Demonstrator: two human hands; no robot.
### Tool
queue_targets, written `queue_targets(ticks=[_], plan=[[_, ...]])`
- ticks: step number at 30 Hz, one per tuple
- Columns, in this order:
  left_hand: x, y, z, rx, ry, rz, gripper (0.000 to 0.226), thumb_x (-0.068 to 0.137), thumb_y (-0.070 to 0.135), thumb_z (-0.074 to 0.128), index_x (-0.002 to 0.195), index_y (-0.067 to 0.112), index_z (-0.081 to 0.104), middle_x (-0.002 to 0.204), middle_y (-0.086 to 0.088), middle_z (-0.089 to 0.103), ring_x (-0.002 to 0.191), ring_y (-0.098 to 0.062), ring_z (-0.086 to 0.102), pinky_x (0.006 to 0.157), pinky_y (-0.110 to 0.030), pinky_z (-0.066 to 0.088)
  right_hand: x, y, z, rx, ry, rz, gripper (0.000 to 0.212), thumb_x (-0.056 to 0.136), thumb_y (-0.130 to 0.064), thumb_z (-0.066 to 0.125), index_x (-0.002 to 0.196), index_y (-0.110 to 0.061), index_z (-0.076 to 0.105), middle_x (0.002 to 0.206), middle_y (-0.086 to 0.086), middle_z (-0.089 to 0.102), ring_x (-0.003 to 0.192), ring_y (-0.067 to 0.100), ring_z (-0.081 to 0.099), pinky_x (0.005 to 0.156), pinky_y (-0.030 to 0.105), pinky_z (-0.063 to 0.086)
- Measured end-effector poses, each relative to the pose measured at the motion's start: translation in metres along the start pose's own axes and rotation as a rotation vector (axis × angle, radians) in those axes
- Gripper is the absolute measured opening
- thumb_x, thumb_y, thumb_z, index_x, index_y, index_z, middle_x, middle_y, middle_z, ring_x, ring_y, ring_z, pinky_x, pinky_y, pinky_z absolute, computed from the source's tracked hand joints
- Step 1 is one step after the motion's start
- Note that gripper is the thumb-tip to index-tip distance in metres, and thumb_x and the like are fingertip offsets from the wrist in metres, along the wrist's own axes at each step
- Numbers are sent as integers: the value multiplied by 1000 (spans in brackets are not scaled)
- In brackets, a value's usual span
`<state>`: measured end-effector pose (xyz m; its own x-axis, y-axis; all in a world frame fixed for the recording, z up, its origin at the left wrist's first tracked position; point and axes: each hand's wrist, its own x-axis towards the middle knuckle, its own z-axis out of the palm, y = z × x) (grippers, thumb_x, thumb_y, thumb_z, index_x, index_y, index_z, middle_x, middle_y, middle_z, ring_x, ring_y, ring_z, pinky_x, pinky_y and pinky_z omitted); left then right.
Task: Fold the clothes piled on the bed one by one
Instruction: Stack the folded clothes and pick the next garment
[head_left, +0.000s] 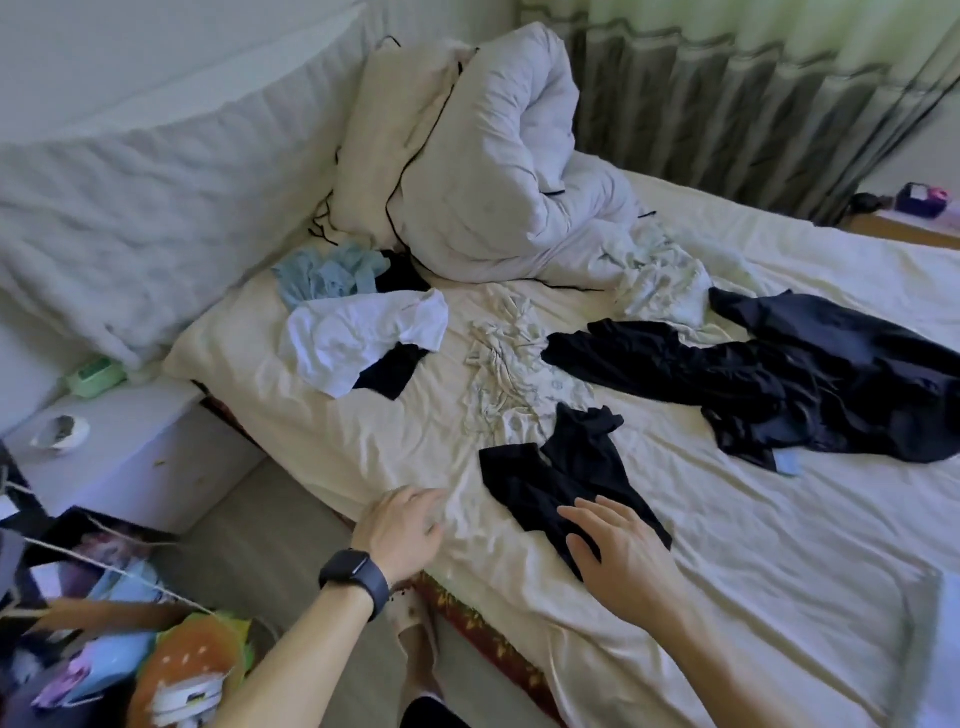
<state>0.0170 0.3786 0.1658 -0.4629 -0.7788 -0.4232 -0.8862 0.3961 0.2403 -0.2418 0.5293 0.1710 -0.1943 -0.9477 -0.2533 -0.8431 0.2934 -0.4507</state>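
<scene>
Two hands at work | small black garment (561, 493) lies crumpled near the edge of the bed (779, 571) | left hand (400, 535) flat beside it, holding nothing | right hand (618, 551) spread wide over it, empty | best: smooth it flat, square the edges, then fold.

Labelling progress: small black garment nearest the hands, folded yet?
Not folded: the black garment lies crumpled and irregular on the sheet, right hand open over it.
</scene>
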Motion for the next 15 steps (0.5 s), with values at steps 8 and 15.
queue_targets(ticks=[8,15], plan=[[199,-82,7,219,-339,202,54,97,44,42,150,34,40,150,6,45,139,-19,39,112,-40,33,132,-25,60,-7,-80,379,45,107,-45,40,152,-40,43,156,-17,43,152,11,26,119,28,27],[301,-133,66,390,-498,256,63,100,50,37,158,37,16,167,-2,10,152,-30,11,120,-49,17,208,-3,145,114,-220,775,71,101,-56,49,161,-32,20,168,-4,19,142,24,41,94,37,52]])
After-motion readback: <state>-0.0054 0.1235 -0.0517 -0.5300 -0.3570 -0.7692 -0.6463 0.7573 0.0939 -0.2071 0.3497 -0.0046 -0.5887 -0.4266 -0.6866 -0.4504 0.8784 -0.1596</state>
